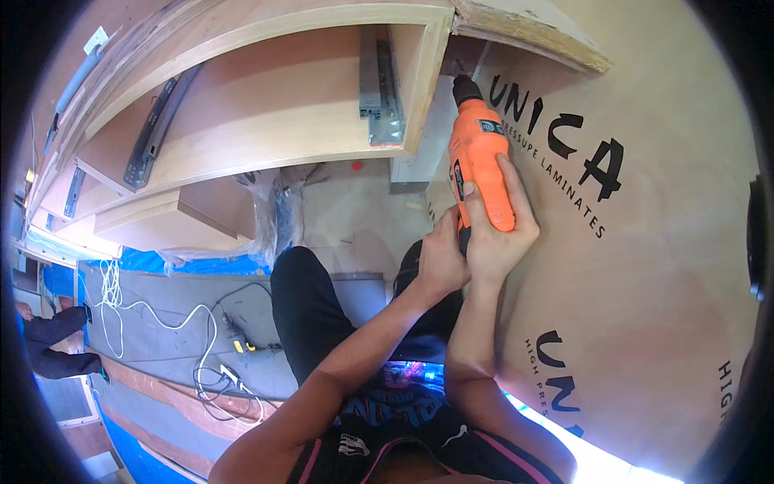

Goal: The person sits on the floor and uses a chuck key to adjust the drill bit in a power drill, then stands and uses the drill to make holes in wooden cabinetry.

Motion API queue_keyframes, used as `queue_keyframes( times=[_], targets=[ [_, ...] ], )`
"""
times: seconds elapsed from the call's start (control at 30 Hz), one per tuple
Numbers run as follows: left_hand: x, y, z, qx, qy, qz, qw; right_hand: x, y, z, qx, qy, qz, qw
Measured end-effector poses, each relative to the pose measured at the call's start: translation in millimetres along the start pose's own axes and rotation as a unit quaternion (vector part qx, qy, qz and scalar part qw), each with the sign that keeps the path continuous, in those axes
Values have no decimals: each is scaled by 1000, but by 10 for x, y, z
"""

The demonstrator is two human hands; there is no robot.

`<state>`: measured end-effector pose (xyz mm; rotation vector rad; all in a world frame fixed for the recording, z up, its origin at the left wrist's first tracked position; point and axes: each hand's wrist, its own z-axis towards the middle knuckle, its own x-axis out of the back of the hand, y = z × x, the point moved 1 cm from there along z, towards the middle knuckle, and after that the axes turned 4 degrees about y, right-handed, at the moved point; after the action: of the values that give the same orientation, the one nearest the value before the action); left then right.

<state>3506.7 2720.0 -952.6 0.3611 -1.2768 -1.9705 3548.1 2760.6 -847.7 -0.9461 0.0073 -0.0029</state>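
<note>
An orange power drill (pixel 481 161) with a black chuck points away from me into the narrow gap beside the wooden cabinet (pixel 427 81). My right hand (pixel 501 238) wraps round the back of its body, with fingers along both sides. Below the body, my left hand (pixel 442 256) is closed round the drill's dark handle, against my right hand. The chuck is near the gap's inner surface, under a raw board edge (pixel 536 40). Whether the bit touches anything I cannot tell. On the right stands a large brown panel (pixel 645 266) with black lettering.
Metal drawer slides (pixel 379 89) are fixed inside the cabinet. A wooden box (pixel 173 218) and plastic sheeting (pixel 266 210) lie below it. Behind me on the grey-covered floor are another power tool (pixel 239 337) and tangled white cable (pixel 165 323). Another person's legs (pixel 60 343) show at far left.
</note>
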Motion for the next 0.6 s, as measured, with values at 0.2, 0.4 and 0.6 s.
queue_keyframes(
  times=[0.2, 0.4, 0.6],
  targets=[
    [141, -18, -21, -22, -27, 34, 999, 5, 55, -124, -12, 11, -1, 1000],
    [299, -190, -240, 2, -81, 91, 993, 87, 223, -424, -81, 28, 53, 995],
    [939, -182, -377, 23, -288, 1, 957, 235, 622, -940, -188, 46, 180, 964]
  ],
)
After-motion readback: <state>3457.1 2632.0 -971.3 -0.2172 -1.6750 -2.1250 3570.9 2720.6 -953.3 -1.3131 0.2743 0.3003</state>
